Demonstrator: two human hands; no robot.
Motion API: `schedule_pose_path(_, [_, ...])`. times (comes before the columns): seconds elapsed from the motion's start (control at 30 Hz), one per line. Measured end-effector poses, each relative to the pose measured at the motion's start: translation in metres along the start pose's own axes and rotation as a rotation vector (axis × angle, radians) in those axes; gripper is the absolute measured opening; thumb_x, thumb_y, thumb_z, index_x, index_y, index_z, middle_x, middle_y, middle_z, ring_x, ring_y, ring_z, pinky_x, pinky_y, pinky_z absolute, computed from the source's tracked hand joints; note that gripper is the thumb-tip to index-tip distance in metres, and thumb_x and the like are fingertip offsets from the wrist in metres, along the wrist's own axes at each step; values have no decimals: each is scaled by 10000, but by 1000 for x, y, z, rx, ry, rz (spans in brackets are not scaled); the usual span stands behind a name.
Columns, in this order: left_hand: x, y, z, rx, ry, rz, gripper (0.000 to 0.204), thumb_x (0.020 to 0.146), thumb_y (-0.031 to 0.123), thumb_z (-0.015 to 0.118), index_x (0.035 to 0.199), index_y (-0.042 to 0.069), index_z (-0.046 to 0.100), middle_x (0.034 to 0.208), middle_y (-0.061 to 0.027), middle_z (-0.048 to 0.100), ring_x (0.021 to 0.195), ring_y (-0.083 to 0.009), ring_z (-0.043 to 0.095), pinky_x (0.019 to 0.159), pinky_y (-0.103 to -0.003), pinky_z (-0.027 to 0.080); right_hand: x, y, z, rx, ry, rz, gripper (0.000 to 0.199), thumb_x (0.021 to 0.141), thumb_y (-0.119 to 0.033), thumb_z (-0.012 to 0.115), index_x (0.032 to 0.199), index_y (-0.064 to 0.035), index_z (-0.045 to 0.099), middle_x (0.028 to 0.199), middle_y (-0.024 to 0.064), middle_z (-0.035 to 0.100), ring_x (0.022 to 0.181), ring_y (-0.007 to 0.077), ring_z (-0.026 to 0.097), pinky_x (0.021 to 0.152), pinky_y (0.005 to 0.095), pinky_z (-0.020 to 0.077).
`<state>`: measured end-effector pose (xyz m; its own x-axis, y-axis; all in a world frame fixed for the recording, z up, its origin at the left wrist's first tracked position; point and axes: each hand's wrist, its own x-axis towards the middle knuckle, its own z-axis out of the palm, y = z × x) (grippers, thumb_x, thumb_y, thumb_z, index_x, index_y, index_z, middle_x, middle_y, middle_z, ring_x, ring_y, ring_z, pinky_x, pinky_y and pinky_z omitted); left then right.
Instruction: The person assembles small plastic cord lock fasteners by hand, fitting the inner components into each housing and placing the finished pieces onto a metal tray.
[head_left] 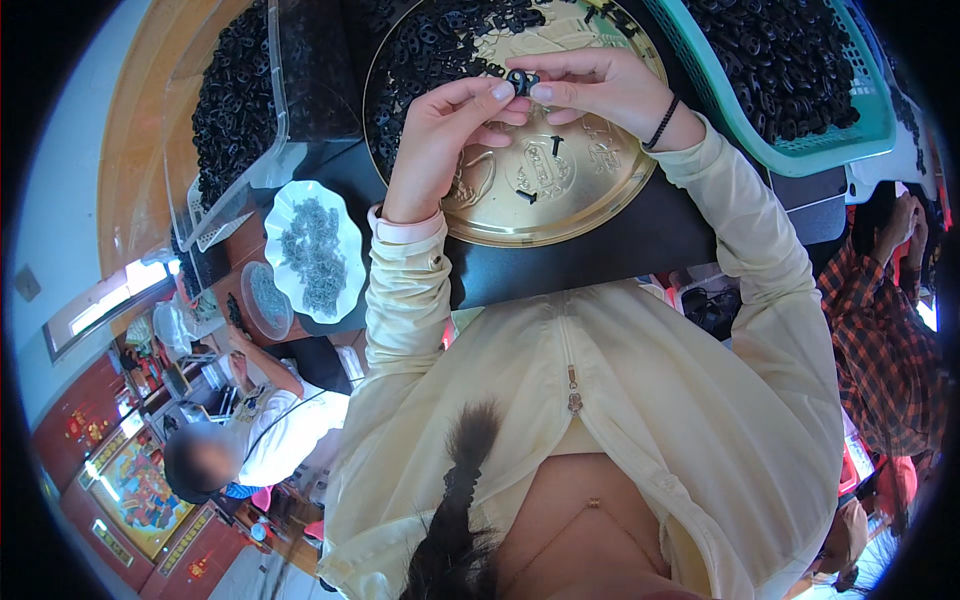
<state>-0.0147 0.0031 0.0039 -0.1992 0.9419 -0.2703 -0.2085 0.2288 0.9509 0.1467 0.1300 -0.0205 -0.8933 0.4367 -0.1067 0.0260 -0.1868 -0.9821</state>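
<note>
Over a round gold tray (pixel 610 185), my left hand (pixel 450 125) and my right hand (pixel 615 90) meet at a small black plastic part with a rounded loop (pixel 519 80). The fingertips of each hand are pinched on it, from the left and from the right, and partly cover it. Whether it is one part or two joined pieces I cannot tell. Below the hands, two small dark T-shaped pieces (pixel 556 144) lie loose on the tray. A heap of black parts (pixel 425 50) covers the tray's far left side.
A teal basket (pixel 825 155) full of black looped parts stands at right. At left are a clear bin (pixel 280 75) with black parts, a white scalloped dish (pixel 350 240) of small springlike bits, and a clear round tub (pixel 283 325). Other people sit at both sides.
</note>
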Motion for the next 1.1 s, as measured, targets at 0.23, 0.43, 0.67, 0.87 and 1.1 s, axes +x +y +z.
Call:
schedule_pose_path(0.23, [0,-1,-6,-51,-79,-66,228,892,156,549,1044,-7,598,910,-112,654,813,-158,640,655,-224,513,-1,-2,-2,-17,-127,-58,353,855,-166,615,1198,-99,568,882,5,626,734,51,573,669,169,487])
schedule_pose_path(0.43, [-3,2,-7,-77,-124,-108,241,867,183,588,1008,-11,618,885,-102,661,802,-132,643,653,-203,509,0,-2,-3,29,-169,-45,345,858,-159,606,1194,-89,568,919,31,633,757,71,591,680,202,514])
schedule_pose_path(0.67, [0,1,5,21,-13,-10,221,885,133,553,1060,3,592,905,-92,649,815,-145,636,634,-212,508,1,-2,-7,-6,-103,-20,357,848,-127,608,1191,-63,531,948,12,580,833,77,574,726,216,519])
schedule_pose_path(0.87, [1,-4,24,-30,148,88,223,851,74,596,1065,13,609,886,-64,652,781,-98,622,595,-170,488,1,3,-6,-71,2,-82,302,818,-76,612,1099,-56,504,884,30,565,777,85,572,672,214,498])
schedule_pose_path(1.1, [0,-3,29,-39,218,81,217,833,60,622,1046,32,642,824,-38,649,706,-43,577,562,-138,463,1,5,-6,-191,35,-139,318,785,-65,618,1082,-56,506,844,52,586,729,112,574,632,225,475])
